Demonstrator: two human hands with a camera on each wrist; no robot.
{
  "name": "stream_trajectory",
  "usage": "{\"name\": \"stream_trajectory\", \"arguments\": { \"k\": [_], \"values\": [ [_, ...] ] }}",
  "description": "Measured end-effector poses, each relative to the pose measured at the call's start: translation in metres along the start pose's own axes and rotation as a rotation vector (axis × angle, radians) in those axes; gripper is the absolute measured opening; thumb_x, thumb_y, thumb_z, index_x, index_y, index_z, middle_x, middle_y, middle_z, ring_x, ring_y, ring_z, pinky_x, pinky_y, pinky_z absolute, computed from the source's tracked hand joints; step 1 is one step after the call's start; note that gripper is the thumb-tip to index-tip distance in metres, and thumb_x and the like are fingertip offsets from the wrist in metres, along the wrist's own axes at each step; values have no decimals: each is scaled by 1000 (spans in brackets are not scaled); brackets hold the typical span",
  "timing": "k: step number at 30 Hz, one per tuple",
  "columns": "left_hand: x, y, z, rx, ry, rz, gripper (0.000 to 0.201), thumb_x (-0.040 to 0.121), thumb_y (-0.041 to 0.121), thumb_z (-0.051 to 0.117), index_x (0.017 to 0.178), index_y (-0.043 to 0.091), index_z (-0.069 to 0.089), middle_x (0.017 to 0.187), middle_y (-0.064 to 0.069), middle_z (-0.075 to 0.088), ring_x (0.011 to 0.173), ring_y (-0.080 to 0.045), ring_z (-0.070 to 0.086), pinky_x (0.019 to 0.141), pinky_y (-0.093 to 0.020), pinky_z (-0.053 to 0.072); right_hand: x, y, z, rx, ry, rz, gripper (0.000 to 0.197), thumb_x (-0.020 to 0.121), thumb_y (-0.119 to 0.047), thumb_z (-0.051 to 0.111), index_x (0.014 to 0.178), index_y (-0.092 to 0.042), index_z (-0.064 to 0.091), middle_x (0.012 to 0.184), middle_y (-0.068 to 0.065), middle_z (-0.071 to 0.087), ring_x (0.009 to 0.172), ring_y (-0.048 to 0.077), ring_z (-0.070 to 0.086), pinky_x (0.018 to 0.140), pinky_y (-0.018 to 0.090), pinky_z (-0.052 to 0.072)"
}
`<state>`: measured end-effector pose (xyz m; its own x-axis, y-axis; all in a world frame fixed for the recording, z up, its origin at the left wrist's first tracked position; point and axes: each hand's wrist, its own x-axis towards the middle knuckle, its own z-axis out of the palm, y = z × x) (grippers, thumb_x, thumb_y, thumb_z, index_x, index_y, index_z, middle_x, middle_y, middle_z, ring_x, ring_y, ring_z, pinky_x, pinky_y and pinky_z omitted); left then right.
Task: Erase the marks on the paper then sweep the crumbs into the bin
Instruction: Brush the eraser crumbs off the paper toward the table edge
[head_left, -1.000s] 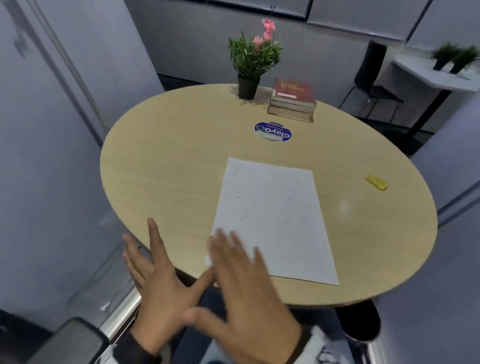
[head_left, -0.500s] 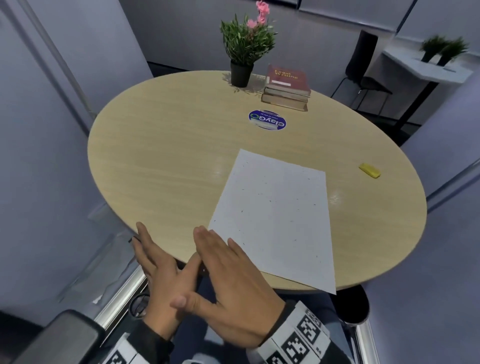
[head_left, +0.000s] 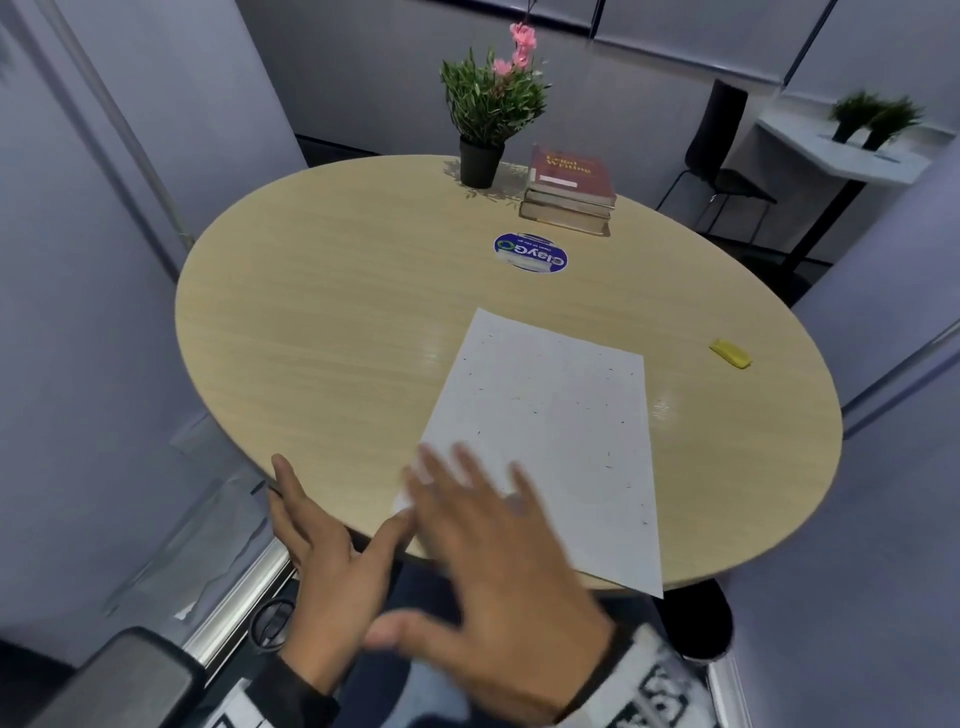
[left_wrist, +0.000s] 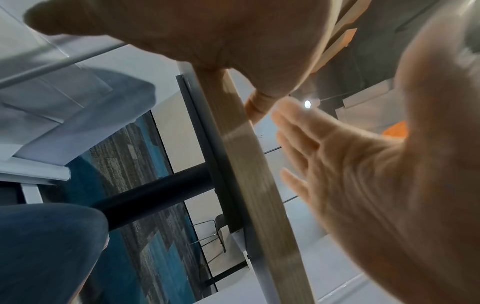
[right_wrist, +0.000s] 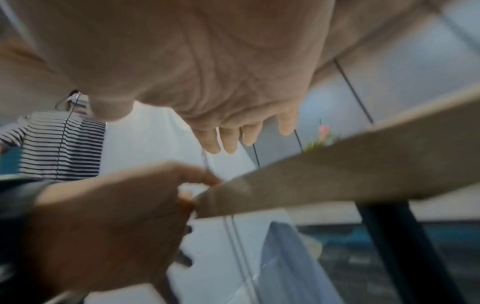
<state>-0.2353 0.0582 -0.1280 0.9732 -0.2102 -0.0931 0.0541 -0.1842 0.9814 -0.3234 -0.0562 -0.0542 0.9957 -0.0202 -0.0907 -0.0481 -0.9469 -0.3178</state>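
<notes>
A white sheet of paper (head_left: 545, 441) lies flat on the round wooden table (head_left: 322, 322), its near corner just past the table's front edge. Small dark crumbs (head_left: 608, 457) are scattered over the sheet. A yellow eraser (head_left: 731, 353) rests on the table well to the right of the paper, apart from both hands.

The right hand (head_left: 498, 582) hovers over the near left corner of the paper, blurred, fingers spread and straight, its grip apart and holding nothing; whether the fingertips touch the sheet cannot be told. The left hand (head_left: 322, 566) is at the table's front edge just left of the paper, fingers extended and loosely spread, grip apart too, palm turned towards the right hand. The left wrist view shows that palm beside the table's edge.

At the far side of the table stand a potted plant with pink flowers (head_left: 491, 114) and, just beside it, a stack of books (head_left: 569, 189). A round blue sticker (head_left: 531, 253) sits between the books and the paper.
</notes>
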Motion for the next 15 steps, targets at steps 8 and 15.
{"name": "stream_trajectory", "arguments": {
  "k": [8, 15],
  "values": [
    [-3, 2, 1, -38, -33, -40, 113, 84, 19, 71, 147, 40, -21, 156, 12, -24, 125, 13, -8, 104, -25, 8, -52, 108, -9, -142, -37, 406, 91, 64, -87, -13, 139, -38, -26, 148, -20, -31, 135, 3, -32, 117, 45, -9],
    [-3, 3, 4, -42, -14, -60, 112, 85, 19, 70, 148, 40, -19, 158, 7, -21, 129, 10, -4, 112, -32, 8, -39, 51, -10, -69, -73, 106, 96, 68, -85, 4, 144, -32, -18, 151, -17, -28, 135, 2, -32, 113, 40, -18]
  ]
}}
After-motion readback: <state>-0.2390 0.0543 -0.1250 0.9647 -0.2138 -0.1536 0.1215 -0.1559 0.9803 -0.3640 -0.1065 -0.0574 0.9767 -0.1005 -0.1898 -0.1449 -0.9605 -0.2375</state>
